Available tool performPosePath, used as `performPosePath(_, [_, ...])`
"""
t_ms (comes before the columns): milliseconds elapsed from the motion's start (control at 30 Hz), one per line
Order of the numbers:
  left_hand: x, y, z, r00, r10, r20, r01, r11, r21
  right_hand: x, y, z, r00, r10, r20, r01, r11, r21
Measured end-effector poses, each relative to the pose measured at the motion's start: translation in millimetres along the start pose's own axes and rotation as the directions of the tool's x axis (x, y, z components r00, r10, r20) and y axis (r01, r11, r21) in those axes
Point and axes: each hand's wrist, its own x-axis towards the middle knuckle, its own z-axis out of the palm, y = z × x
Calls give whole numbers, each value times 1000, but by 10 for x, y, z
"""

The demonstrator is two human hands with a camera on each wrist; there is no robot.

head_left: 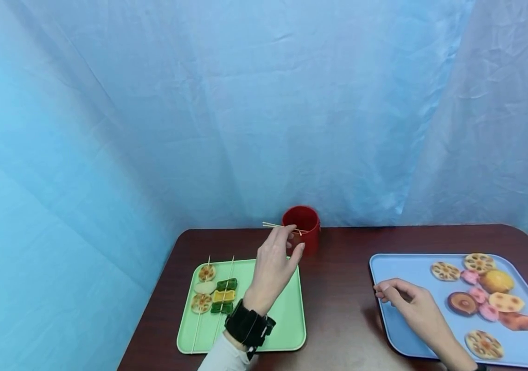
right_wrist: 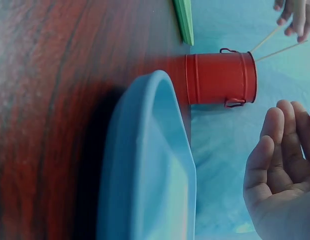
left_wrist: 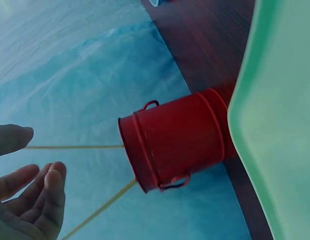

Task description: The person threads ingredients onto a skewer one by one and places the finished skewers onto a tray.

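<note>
My left hand (head_left: 270,268) reaches over the far edge of the green tray (head_left: 287,314), beside a red bucket (head_left: 309,243). Two thin wooden skewers (left_wrist: 77,147) lean out of the bucket mouth, close to the fingertips. A gap shows between the left thumb and the fingers in the left wrist view. Over the left edge of the blue tray (head_left: 400,330) hovers my right hand (head_left: 412,304), fingers loosely bent and nothing held. On the green tray lie two loaded skewers, one with lotus root slices (head_left: 201,303), the other with green pieces (head_left: 226,284) around a yellow one (head_left: 224,296).
The blue tray holds loose food pieces: lotus root slices (head_left: 484,344), a mushroom-like brown piece (head_left: 463,303), a yellow lump (head_left: 497,281) and several pink pieces (head_left: 489,312). Both trays and the bucket stand on a dark wooden table (head_left: 338,304), with a blue curtain (head_left: 264,113) behind.
</note>
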Motion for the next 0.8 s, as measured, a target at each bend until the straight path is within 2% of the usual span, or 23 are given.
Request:
performPosePath(200, [119, 21, 137, 999, -1, -36, 2, 1000, 20, -8, 13, -5, 1000, 1, -29, -1, 1000, 3])
performPosePath(400, [162, -20, 189, 998, 8, -65, -3, 997, 75, 11, 12, -11, 999, 14, -36, -14, 1000, -5])
performPosePath(600, [142, -29, 152, 996, 24, -86, -17, 996, 83, 23, 24, -15, 999, 11, -40, -11, 1000, -3])
performPosePath(800, [93, 1, 12, 993, 28, -116, -21, 998, 66, 6, 34, -23, 999, -4, -53, 4, 1000, 2])
